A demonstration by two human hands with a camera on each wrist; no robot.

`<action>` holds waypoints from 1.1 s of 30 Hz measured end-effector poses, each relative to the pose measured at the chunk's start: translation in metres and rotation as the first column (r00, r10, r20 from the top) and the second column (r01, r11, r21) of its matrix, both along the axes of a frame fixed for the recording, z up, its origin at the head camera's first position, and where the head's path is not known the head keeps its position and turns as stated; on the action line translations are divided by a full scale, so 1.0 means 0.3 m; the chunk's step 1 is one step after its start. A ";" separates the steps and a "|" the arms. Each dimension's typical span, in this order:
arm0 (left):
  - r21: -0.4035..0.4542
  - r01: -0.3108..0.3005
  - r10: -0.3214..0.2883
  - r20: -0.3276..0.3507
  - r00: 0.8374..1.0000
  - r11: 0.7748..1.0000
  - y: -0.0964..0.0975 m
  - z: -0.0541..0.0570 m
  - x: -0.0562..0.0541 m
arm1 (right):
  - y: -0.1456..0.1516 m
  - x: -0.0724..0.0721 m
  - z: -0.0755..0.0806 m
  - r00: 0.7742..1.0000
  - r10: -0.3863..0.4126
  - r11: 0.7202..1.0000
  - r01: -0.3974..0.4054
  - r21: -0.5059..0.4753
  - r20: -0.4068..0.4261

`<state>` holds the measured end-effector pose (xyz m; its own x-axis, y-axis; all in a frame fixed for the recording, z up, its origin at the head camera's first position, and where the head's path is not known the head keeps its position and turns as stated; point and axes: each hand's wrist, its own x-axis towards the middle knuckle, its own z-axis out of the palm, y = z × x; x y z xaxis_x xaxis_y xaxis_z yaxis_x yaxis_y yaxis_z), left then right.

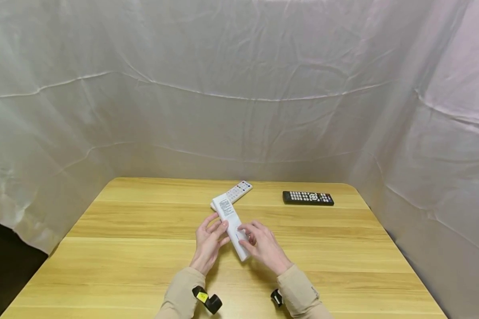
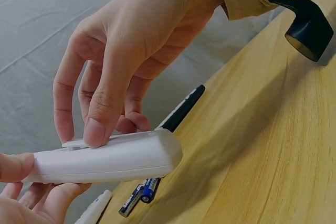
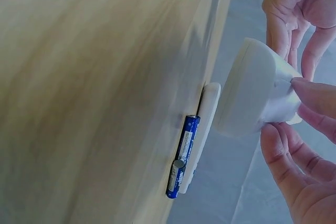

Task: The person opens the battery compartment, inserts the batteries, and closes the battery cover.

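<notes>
while the left hand (image 1: 208, 243) gripped a long white plastic remote (image 1: 232, 230), back up, above the yellow wood-grain table (image 1: 143, 266), the right hand (image 1: 265, 248) pinched its white, seemingly raised back cover (image 2: 75, 143); step looked like cover work, next move likely needed steady fingertip pressure.

Can't read the label (image 1: 226, 207) on the held remote (image 1: 233, 224), print's way too tiny. That remote also blocks part of the white remote (image 1: 240, 190) lying farther off. Black remote (image 1: 308, 198) on the right: buttons (image 1: 301, 196) too small to read. Near edge of the surface (image 1: 115, 274) is cut off.
</notes>
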<state>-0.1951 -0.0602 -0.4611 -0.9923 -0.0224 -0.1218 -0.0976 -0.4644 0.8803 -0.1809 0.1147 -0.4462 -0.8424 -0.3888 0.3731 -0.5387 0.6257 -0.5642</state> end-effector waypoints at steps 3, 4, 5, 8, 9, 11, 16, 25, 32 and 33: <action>-0.002 -0.002 0.002 0.000 1.000 1.000 0.001 -0.001 -0.001 | -0.002 0.001 0.001 1.000 -0.001 1.000 0.001 0.001 0.000; -0.003 -0.002 0.002 -0.002 1.000 1.000 0.001 -0.001 -0.001 | -0.002 0.002 0.001 1.000 -0.001 1.000 0.001 -0.001 0.000; -0.003 -0.001 0.001 -0.003 1.000 1.000 0.001 -0.002 -0.001 | -0.002 0.003 0.002 1.000 -0.001 1.000 0.001 -0.002 0.001; -0.002 -0.001 0.001 -0.005 1.000 1.000 0.001 -0.003 -0.001 | -0.002 0.004 0.002 1.000 0.002 1.000 -0.002 -0.006 0.005; -0.002 -0.001 0.001 -0.006 1.000 1.000 0.001 -0.004 -0.002 | -0.001 0.004 0.002 1.000 0.002 1.000 -0.002 -0.008 0.007; 0.000 0.000 0.000 -0.008 1.000 1.000 0.002 -0.004 -0.002 | 0.000 0.004 0.002 1.000 0.003 1.000 -0.003 -0.008 0.009; -0.004 0.002 -0.002 -0.006 1.000 1.000 0.004 -0.008 -0.002 | 0.002 0.005 0.000 1.000 0.002 1.000 -0.002 0.000 0.003; -0.011 0.005 -0.005 -0.016 1.000 1.000 0.006 -0.017 0.001 | 0.001 0.006 -0.007 1.000 -0.009 0.999 0.009 0.034 0.010; -0.009 0.006 -0.006 -0.009 1.000 1.000 0.008 -0.027 0.003 | 0.002 0.006 -0.016 1.000 -0.002 0.998 0.003 0.056 -0.010; -0.009 0.007 -0.007 -0.008 1.000 1.000 0.009 -0.029 0.004 | 0.003 0.005 -0.018 1.000 0.000 0.998 0.000 0.057 -0.015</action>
